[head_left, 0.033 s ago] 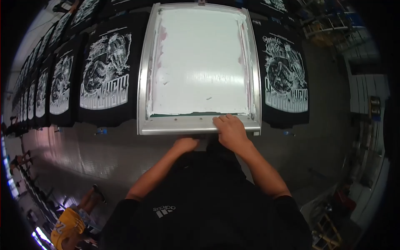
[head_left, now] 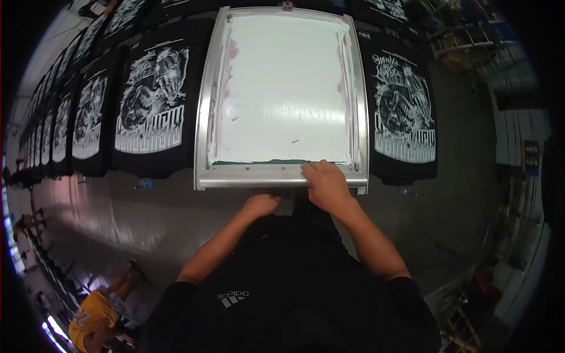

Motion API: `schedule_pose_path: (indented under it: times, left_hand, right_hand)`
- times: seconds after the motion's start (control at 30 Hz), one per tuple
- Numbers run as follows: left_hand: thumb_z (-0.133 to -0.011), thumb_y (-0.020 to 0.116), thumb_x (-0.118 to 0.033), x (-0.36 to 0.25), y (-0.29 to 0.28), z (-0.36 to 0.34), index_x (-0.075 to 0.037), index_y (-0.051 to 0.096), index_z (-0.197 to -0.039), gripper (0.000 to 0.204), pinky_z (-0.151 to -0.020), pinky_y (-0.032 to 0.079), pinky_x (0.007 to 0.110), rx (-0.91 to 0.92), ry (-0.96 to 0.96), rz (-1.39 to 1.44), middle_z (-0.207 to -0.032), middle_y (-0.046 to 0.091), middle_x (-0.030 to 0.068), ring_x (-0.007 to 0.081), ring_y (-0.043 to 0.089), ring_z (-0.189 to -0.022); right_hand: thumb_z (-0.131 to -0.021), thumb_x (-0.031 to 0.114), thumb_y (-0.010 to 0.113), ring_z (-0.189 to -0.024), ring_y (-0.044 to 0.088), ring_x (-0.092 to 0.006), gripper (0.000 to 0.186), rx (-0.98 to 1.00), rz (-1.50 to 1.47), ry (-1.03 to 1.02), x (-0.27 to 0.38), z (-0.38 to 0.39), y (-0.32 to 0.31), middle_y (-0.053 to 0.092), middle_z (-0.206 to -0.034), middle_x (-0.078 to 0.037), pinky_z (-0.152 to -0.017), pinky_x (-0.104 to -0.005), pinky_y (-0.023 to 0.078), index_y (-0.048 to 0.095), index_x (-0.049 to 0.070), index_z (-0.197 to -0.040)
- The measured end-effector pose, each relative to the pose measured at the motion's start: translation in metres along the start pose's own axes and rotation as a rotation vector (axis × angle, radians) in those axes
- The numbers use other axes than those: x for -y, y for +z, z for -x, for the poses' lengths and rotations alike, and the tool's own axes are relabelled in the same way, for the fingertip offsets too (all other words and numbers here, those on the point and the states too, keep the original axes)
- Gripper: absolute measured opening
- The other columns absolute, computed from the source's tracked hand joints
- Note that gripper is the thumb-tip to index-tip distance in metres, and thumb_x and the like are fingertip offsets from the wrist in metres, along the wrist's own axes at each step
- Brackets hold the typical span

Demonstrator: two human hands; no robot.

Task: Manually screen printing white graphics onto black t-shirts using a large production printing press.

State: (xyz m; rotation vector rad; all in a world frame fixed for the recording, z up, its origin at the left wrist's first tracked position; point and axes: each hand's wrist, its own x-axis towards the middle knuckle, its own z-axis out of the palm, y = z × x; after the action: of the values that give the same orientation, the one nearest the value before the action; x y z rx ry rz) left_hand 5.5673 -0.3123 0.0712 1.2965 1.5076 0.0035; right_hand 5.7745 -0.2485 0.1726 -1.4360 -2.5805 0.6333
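At the far left a row of black shirts point(head_left: 88, 112) runs away along a long table point(head_left: 118, 217), each bearing the same white printed picture, the cloth lying flat and matte against the table's dull, slightly shiny surface. The nearest of them, a black shirt point(head_left: 150, 103) with a crisp white print, lies just left of the frame. Low at the left edge another person in a yellow top point(head_left: 88, 320) shows beside the table.

The left hand point(head_left: 262, 205) sits just below the near rail of the frame, at its middle; whether its fingers are curled on anything cannot be told, since they are tucked under the edge.

In the centre lies the printing frame point(head_left: 282, 175), a rectangle of smooth brushed metal with rounded corners, its mesh coated in thick white ink, smeared pinkish along the side margins and dark green along the near margin.

The right hand point(head_left: 327, 183) rests on top of the near rail, right of centre, fingers bent over its inner edge and pressing down on the metal.

Right of the frame lies one more printed black shirt point(head_left: 406, 109).
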Motion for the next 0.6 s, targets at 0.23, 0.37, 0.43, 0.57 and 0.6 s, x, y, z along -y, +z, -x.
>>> schedule_pose_path:
  times: [0.23,0.37,0.43,0.57,0.6]
  left_hand:
    - [-0.095,0.061,-0.053,0.016,-0.024,0.048,0.001,0.073,-0.088,0.055,-0.077,0.053,0.043,-0.053,0.022,0.061,-0.083,0.072,0.0196,0.0303,0.07,-0.082]
    - [-0.098,0.063,-0.023,0.065,-0.088,0.078,-0.001,0.072,-0.098,0.024,-0.073,0.053,0.035,-0.858,-0.108,0.299,-0.083,0.072,0.0102,0.0178,0.066,-0.076]
    - [-0.103,0.056,-0.033,0.095,-0.134,0.06,0.0,0.07,-0.114,0.037,-0.085,0.052,0.034,-1.058,-0.146,0.427,-0.099,0.074,0.0127,0.0201,0.068,-0.093]
    - [-0.107,0.045,-0.043,0.117,-0.175,-0.018,0.001,0.058,-0.137,0.055,-0.106,0.04,0.031,-0.883,-0.083,0.147,-0.132,0.064,0.0167,0.0203,0.056,-0.124]
    - [-0.107,0.045,-0.043,0.116,-0.175,-0.029,0.003,0.059,-0.134,0.055,-0.103,0.042,0.031,-0.885,-0.014,0.316,-0.128,0.066,0.016,0.0203,0.059,-0.119]
  right_hand:
    - [-0.076,0.022,0.079,-0.107,0.06,-0.0292,0.034,0.001,0.033,0.152,-0.094,0.02,-0.057,0.07,-0.095,-0.012,-0.107,-0.053,0.034,0.07,0.008,-0.105]
    - [-0.072,0.019,0.084,-0.09,0.07,-0.0242,0.034,0.025,-0.565,0.343,-0.144,0.022,-0.043,0.073,-0.095,-0.012,-0.091,-0.0377,0.052,0.074,0.004,-0.1]
    - [-0.072,0.016,0.086,-0.086,0.07,-0.0163,0.034,-0.064,-0.706,0.289,-0.161,0.015,-0.028,0.074,-0.092,-0.009,-0.079,-0.0297,0.054,0.074,0.001,-0.1]
    - [-0.076,0.019,0.088,-0.083,0.065,-0.0128,0.036,-0.112,-1.125,0.438,-0.174,-0.005,-0.007,0.073,-0.089,-0.007,-0.076,-0.0275,0.051,0.074,-0.002,-0.101]
    - [-0.076,0.019,0.088,-0.082,0.064,-0.0126,0.036,-0.149,-1.128,0.432,-0.174,-0.008,-0.005,0.073,-0.089,-0.006,-0.075,-0.0272,0.051,0.074,-0.003,-0.101]
